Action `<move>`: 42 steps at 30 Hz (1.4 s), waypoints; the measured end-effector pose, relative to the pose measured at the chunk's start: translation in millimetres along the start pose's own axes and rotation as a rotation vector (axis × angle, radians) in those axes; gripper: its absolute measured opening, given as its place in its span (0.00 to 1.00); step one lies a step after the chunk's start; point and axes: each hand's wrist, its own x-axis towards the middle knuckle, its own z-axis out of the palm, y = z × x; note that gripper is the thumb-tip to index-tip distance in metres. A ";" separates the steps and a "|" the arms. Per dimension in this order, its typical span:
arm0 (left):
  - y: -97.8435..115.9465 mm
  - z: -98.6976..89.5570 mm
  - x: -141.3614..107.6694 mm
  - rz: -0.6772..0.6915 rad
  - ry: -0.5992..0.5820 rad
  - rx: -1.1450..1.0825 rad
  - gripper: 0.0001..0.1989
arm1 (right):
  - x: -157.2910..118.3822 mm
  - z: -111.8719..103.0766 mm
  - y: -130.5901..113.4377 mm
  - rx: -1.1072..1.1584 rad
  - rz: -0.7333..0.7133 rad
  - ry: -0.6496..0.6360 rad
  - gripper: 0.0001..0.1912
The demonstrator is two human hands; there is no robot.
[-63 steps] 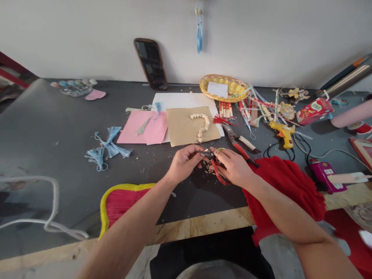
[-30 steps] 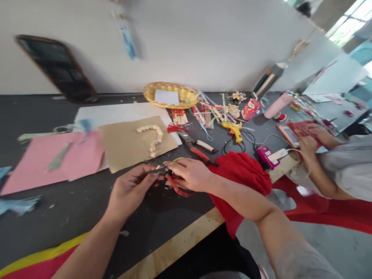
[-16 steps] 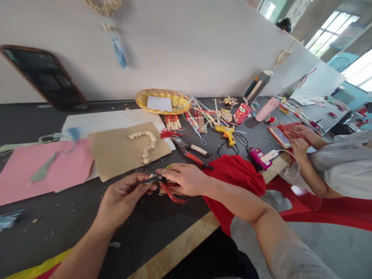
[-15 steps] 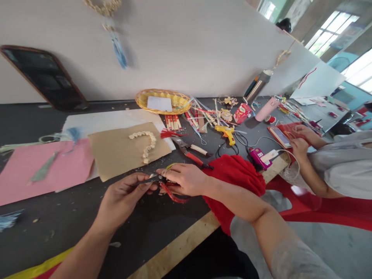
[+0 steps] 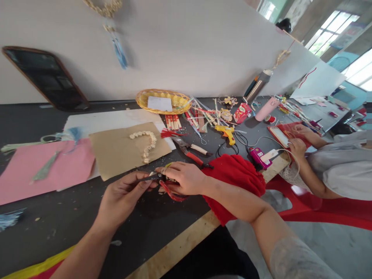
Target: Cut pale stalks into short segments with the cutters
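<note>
My right hand (image 5: 187, 179) is wrapped round a pair of scissors (image 5: 160, 176) with dark blades and red handles. Part of a red handle loop shows below my fingers, and the blades point left toward my other hand. My left hand (image 5: 123, 195) is closed in a pinch beside the blades, on a small pale piece (image 5: 151, 174) mostly covered by fingers and thumb. Just beyond, a curved string of cream-coloured pieces (image 5: 149, 144) lies on a brown sheet (image 5: 116, 153).
Red-handled pliers (image 5: 193, 157), a yellow glue gun (image 5: 226, 133) and a red cloth (image 5: 235, 178) lie to the right. A wicker basket (image 5: 141, 101) stands behind. Pink paper (image 5: 20, 174) and tassels are at left. At far right a co-worker's hands (image 5: 298, 145) are by a phone.
The scissors have shifted slightly in my right hand, with the red handle nearer my fingers. Both hands stay in nearly the same place.
</note>
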 end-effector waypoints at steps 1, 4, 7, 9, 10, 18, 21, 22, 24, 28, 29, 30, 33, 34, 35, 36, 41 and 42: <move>1.3 -0.5 -0.3 -0.005 -0.016 0.011 0.16 | -0.1 -0.2 0.4 -0.011 -0.004 -0.003 0.25; 2.4 -2.3 -1.0 -0.036 -0.064 0.008 0.14 | -0.8 -0.1 1.9 -0.020 -0.036 -0.007 0.25; -0.9 -4.7 -1.4 -0.056 -0.067 -0.006 0.14 | -1.8 0.2 3.0 -0.011 -0.063 -0.021 0.25; -4.0 -6.4 -1.5 -0.063 -0.062 -0.007 0.14 | -2.5 0.0 2.7 -0.017 -0.069 -0.029 0.25; -5.3 -7.1 -1.6 -0.067 -0.062 -0.010 0.14 | -2.8 -0.1 2.1 -0.025 -0.068 -0.031 0.25; -0.5 4.9 -6.0 -0.054 0.015 -0.064 0.18 | -4.5 0.8 -7.5 -0.025 -0.002 0.034 0.22; 0.0 8.7 -6.7 -0.024 0.038 -0.056 0.20 | -4.6 1.2 -8.7 -0.016 0.010 0.069 0.22; -0.5 8.4 -6.7 -0.015 0.023 -0.048 0.19 | -4.6 1.2 -8.5 -0.015 0.009 0.082 0.22; -1.5 6.2 -6.6 0.021 -0.021 -0.032 0.17 | -4.5 1.3 -7.6 -0.019 0.000 0.102 0.22; -1.6 2.0 -6.6 0.069 -0.111 -0.017 0.13 | -4.6 1.7 -5.1 -0.019 -0.040 0.113 0.24; -1.2 1.7 -6.6 0.066 -0.117 -0.017 0.13 | -4.9 1.9 -4.6 -0.013 -0.046 0.108 0.24; -0.8 1.6 -6.6 0.063 -0.115 -0.018 0.13 | -5.2 2.3 -4.1 -0.004 -0.049 0.099 0.24; 0.3 2.1 -6.6 0.062 -0.099 -0.022 0.13 | -6.5 3.5 -3.6 0.015 -0.045 0.069 0.23; 0.6 2.5 -6.6 0.066 -0.095 -0.024 0.13 | -6.9 3.8 -3.7 0.012 -0.040 0.062 0.22; 0.8 3.0 -6.6 0.070 -0.094 -0.024 0.13 | -7.2 3.9 -3.8 0.004 -0.034 0.054 0.22; 1.1 3.7 -6.7 0.072 -0.090 -0.024 0.13 | -7.3 3.8 -4.1 -0.005 -0.028 0.046 0.22; 3.9 9.3 -7.9 0.028 -0.014 -0.058 0.14 | -6.1 2.3 -6.5 -0.028 0.021 0.025 0.22; 4.4 10.2 -8.2 0.015 0.011 -0.064 0.14 | -5.5 1.9 -7.3 -0.023 0.033 0.026 0.22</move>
